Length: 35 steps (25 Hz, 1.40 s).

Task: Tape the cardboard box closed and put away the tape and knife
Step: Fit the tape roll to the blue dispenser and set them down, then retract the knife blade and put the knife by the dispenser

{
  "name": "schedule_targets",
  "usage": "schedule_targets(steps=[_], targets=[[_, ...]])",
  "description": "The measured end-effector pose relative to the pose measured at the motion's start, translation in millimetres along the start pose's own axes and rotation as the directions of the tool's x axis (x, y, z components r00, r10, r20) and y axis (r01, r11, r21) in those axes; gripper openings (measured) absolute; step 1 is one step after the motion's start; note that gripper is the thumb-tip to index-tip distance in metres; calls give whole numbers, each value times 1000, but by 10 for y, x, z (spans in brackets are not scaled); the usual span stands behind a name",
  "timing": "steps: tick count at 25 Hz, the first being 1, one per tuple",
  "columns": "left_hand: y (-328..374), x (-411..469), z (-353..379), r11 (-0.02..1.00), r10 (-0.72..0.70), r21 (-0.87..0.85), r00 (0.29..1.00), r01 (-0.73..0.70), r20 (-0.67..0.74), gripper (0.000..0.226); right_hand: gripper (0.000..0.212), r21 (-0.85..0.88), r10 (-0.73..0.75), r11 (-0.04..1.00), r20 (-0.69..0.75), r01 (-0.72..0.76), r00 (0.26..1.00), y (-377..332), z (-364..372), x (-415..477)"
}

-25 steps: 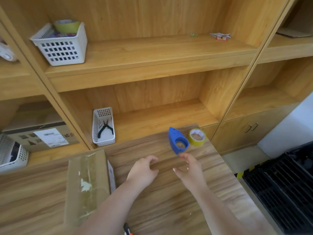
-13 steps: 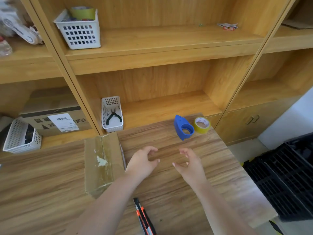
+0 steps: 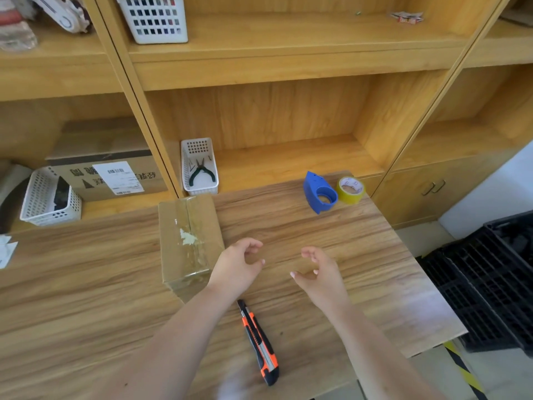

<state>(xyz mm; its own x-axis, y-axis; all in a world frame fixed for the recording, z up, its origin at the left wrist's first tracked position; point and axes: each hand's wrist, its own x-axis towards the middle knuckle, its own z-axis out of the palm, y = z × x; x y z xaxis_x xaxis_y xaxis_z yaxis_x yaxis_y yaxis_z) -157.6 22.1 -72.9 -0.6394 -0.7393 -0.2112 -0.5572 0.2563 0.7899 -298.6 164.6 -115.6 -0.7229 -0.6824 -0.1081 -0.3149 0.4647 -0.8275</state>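
Note:
A closed cardboard box (image 3: 189,241) with clear tape along its top lies on the wooden table (image 3: 86,284). My left hand (image 3: 238,265) hovers just right of the box, fingers curled and apart, holding nothing. My right hand (image 3: 318,274) hovers over the table's middle, also empty with fingers apart. An orange and black utility knife (image 3: 259,343) lies on the table below my hands, near the front edge. At the table's far right stand a blue tape dispenser (image 3: 319,193) and a yellow tape roll (image 3: 350,189), side by side.
Wooden shelves rise behind the table. A white basket with pliers (image 3: 199,168) sits on the lower shelf, another white basket (image 3: 155,17) on the upper one. A labelled carton (image 3: 106,171) and a third basket (image 3: 49,199) are at left. Black crates (image 3: 490,281) stand on the floor at right.
The view has tilted down and shifted, bringing the knife fully into sight. Both hands have drawn back from the dispenser toward me and spread slightly apart.

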Motion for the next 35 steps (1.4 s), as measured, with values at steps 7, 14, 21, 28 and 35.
schedule_targets(steps=[7, 14, 21, 28, 35], targets=[[-208, -198, 14, 999, -4, -46, 1000, 4, 15, 31, 49, 10, 32, 999, 46, -32, 998, 29, 214, -178], [-639, -432, 144, 992, -100, -74, 992, 106, 83, 27, 48, -27, 119, 993, 164, -116, 979, 137, 567, -457], [-1102, -543, 397, 913, -362, -158, 926, 376, 108, 19, 53, -71, 269, 963, 242, -259, 932, 324, 908, -672], [-1210, -565, 582, 743, -544, -350, 819, 571, 181, 21, 37, -113, 323, 946, 239, -304, 915, 483, 1202, -760], [-1265, -527, 640, 634, -600, -445, 766, 632, 231, 34, 49, -457, 253, 879, 206, -136, 945, 547, 1303, -777]])
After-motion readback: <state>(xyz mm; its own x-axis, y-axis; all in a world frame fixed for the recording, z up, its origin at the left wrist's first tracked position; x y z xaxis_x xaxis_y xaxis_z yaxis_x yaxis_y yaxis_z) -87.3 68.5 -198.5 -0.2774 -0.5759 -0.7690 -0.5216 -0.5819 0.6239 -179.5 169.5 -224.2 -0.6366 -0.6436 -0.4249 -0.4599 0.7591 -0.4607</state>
